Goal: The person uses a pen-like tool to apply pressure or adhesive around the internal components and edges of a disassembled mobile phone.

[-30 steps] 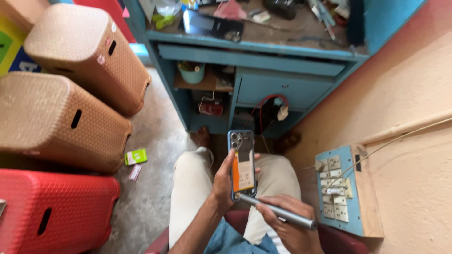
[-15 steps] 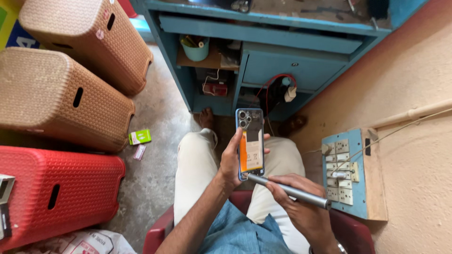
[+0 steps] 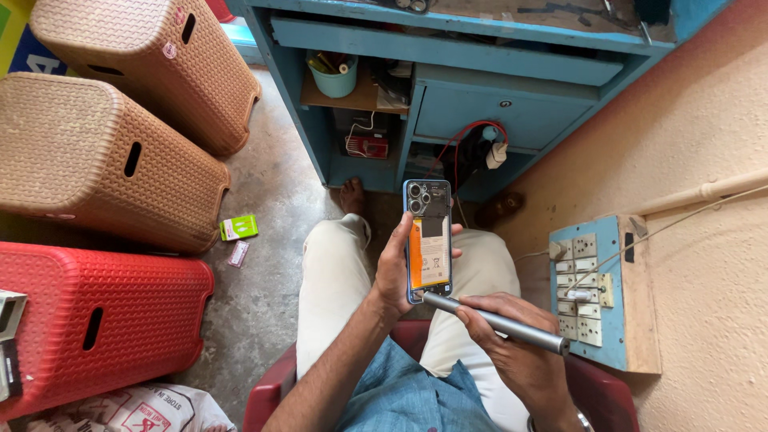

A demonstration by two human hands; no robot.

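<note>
The blue counter (image 3: 480, 48) stands ahead of the seated person. Above the lap, the left hand (image 3: 394, 272) closes its grip around a phone (image 3: 429, 240) — back cover already off, parts still in place. The right hand (image 3: 512, 352) grips a grey screwdriver (image 3: 496, 322), its tip at the phone's lower edge.

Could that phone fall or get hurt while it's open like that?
It might. The left hand alone holds the opened blue phone in the air above the lap, so a slip could drop it onto the concrete floor. The grey metal screwdriver in the right hand touches the bottom edge and could skid into exposed parts.
</note>
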